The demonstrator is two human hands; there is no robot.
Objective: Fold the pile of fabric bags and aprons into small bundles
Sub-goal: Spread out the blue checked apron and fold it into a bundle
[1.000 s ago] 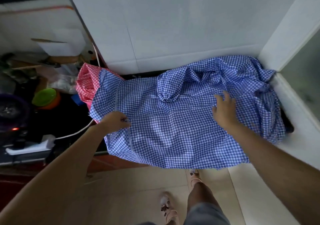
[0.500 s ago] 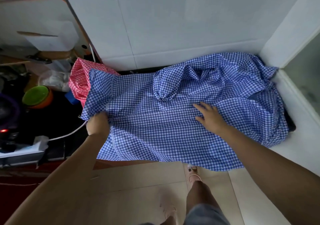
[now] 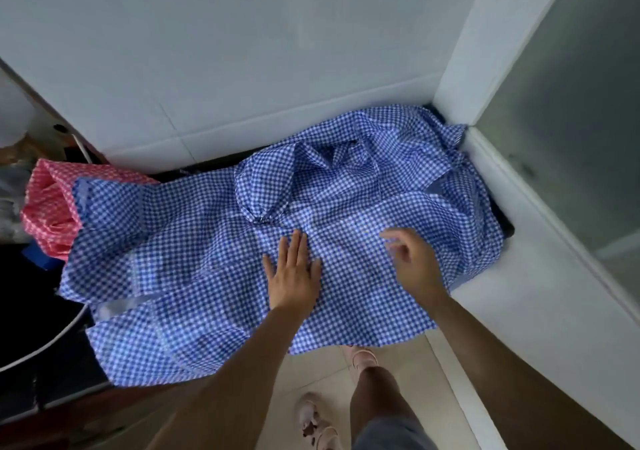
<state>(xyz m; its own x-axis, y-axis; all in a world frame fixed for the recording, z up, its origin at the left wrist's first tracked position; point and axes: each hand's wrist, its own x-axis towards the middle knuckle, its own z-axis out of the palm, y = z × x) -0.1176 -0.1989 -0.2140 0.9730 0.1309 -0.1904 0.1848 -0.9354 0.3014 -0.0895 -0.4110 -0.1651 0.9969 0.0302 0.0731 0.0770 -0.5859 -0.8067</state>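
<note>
Blue checked fabric (image 3: 194, 252) lies along the tabletop (image 3: 214, 167), long axis left to right; the left grip (image 3: 294, 269) presses flat on its middle, nearer the loose left end, the right grip (image 3: 412, 262) loosely curled and empty just beside.

Laid flat and palm down, bare left hand (image 3: 294, 273), fingers straight and close together, thumb spread to the left. Just beside it, bare right hand (image 3: 412, 262), fingers loosely bent, gripping nothing (tips blurred, contact unclear). Both bare forearms stretched forward, converging from below.
</note>
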